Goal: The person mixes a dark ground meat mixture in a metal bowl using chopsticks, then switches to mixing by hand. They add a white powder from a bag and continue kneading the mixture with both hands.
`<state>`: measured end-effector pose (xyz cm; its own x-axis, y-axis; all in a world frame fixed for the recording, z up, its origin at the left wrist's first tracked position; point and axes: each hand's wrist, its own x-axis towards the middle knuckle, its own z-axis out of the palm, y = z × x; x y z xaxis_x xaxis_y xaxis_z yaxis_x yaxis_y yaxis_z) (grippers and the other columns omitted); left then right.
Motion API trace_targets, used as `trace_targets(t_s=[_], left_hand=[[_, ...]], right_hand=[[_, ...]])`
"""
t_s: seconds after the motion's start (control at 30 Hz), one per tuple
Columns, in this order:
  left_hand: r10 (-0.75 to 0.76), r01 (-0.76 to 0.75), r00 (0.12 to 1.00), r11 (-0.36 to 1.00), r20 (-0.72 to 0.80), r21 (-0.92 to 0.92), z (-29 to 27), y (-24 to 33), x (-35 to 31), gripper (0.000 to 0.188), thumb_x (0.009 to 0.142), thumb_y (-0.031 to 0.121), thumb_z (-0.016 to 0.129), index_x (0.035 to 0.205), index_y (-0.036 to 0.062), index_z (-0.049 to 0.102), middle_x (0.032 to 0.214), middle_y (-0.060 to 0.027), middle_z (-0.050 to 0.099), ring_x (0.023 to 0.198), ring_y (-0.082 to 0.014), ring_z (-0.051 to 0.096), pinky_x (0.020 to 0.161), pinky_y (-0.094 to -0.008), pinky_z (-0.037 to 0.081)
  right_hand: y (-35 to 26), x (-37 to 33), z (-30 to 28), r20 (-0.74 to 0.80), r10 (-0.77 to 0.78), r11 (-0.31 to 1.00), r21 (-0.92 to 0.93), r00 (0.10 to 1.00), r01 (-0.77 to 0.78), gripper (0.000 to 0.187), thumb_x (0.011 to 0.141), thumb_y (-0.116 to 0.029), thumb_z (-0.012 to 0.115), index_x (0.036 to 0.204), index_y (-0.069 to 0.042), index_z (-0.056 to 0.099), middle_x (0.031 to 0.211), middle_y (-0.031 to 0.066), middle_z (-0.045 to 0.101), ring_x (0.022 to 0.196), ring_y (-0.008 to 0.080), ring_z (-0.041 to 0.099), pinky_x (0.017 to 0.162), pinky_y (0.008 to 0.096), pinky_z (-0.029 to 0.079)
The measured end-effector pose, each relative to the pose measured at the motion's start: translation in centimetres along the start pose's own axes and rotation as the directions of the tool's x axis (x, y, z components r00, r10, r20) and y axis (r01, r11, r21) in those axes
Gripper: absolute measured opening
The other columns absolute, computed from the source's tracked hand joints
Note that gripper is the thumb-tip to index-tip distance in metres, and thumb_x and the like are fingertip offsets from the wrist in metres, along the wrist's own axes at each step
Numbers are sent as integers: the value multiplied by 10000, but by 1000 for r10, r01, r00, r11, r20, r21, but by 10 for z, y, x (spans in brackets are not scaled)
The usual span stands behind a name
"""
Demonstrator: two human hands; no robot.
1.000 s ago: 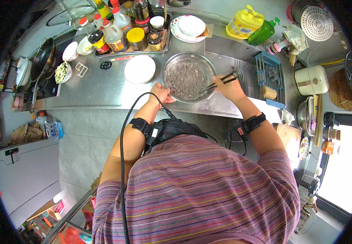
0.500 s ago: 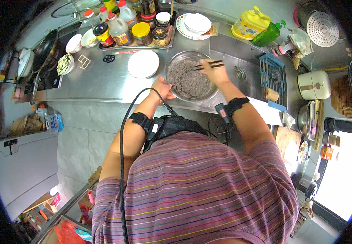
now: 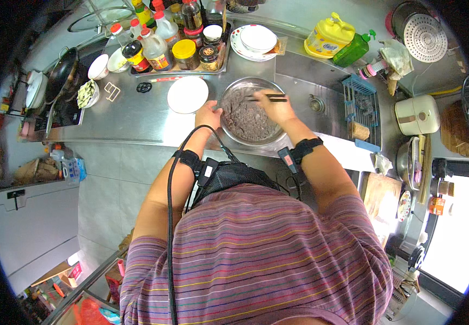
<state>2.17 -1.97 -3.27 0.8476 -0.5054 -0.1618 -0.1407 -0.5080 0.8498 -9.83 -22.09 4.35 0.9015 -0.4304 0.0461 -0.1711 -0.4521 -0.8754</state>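
- Chopsticks [image 3: 279, 100], dark and slim, lie across the right hand [image 3: 277, 111], above the round metal bowl [image 3: 256, 81], a little toward one o'clock from its centre.
- The right fingers are closed around the pair; dark ends emerge on both sides, at three o'clock of the fingers over the bowl's rim side, and at nine o'clock over the grey mixture [image 3: 245, 119].
- The left hand [image 3: 209, 116] is at the bowl's nine o'clock, its fingertips against the rim; how tightly they are curled, I cannot tell.
- The right fingers are blurred and cover the chopsticks' middle as well as the bowl's rim between two and three o'clock. Whether the far ends touch the mixture is hard to make out.
- The chopsticks' long axis runs almost level from three to nine o'clock, with the working ends toward nine. The bowl is round and opens upward.
- From the bowl, a white plate [image 3: 188, 95] sits on the bench [image 3: 131, 119] between nine and ten o'clock; stacked dishes [image 3: 258, 39] stand at twelve.
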Motion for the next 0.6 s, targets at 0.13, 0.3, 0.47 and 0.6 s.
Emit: trace_targets(t_s=[0.13, 0.3, 0.47, 0.6], left_hand=[[-207, 177, 972, 957, -111, -232, 2, 9, -16, 429, 866, 187, 671, 1171, -57, 492, 744, -165, 643, 555, -215, 644, 505, -320, 547], [-350, 587, 715, 771, 605, -247, -6, 22, -38, 328, 888, 195, 649, 1042, -47, 490, 802, -202, 652, 613, -261, 667, 524, -346, 571], [-313, 334, 941, 798, 130, -502, -2, 22, -34, 236, 892, 148, 635, 963, -18, 482, 779, -173, 633, 581, -246, 646, 524, -340, 573], [-403, 389, 913, 805, 68, -447, -1, 23, -30, 337, 887, 116, 631, 1104, -7, 406, 789, -175, 617, 572, -226, 635, 501, -347, 572]], right_hand=[[0, -19, -29, -23, 54, 983, -173, 998, -57, 316, 913, -359, 565, 889, -63, 673, 733, 148, 658, 687, 333, 643, 639, 379, 509], [-16, -36, -35, 54, 36, 943, -332, 998, -16, 288, 901, -325, 587, 854, -55, 675, 718, 155, 657, 701, 335, 653, 634, 356, 514], [-23, -41, -21, 259, 227, 973, -20, 939, -230, 310, 908, -319, 588, 868, -21, 665, 698, 106, 675, 703, 200, 692, 640, 326, 518], [-29, -50, -7, 311, 127, 973, 147, 942, -180, 300, 903, -308, 608, 907, -13, 666, 742, 116, 681, 700, 180, 684, 646, 314, 510]])
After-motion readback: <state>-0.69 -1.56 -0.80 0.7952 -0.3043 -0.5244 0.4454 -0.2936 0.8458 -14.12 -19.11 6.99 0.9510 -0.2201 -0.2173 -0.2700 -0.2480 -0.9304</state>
